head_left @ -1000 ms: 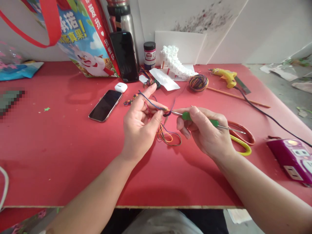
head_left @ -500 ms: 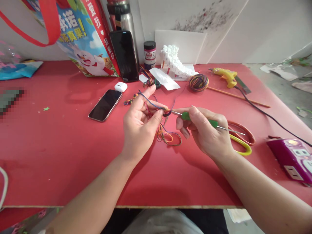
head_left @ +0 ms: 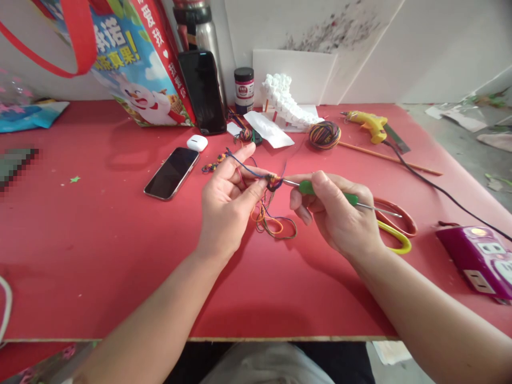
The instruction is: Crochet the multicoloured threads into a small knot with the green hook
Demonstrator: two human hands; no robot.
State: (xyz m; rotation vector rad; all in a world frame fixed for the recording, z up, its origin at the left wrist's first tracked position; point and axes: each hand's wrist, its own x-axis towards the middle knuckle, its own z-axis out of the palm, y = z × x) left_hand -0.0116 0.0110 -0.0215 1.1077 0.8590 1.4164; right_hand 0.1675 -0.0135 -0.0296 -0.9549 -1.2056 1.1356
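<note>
My left hand [head_left: 230, 200] pinches a small multicoloured crochet piece [head_left: 273, 182] between thumb and fingers, with a blue strand running over its raised index finger. In my right hand [head_left: 340, 213] is a crochet hook with a green handle [head_left: 307, 188]; its metal tip points left and meets the right side of the piece. Loose yarn loops [head_left: 276, 226] hang below onto the red table [head_left: 120, 277]. A thin strand rises from the piece toward the variegated yarn ball [head_left: 324, 135].
Behind my left hand lie a phone [head_left: 172, 173] and a white earbud case [head_left: 197, 143]. Scissors with red and yellow handles [head_left: 405, 245] lie partly under my right hand. Farther right are a yellow glue gun [head_left: 370, 127], its black cord and a purple power socket [head_left: 476, 261].
The crochet piece has turned slightly in my left fingers, and the hook tip has shifted a little at its edge. The loose loops below have moved slightly left.
</note>
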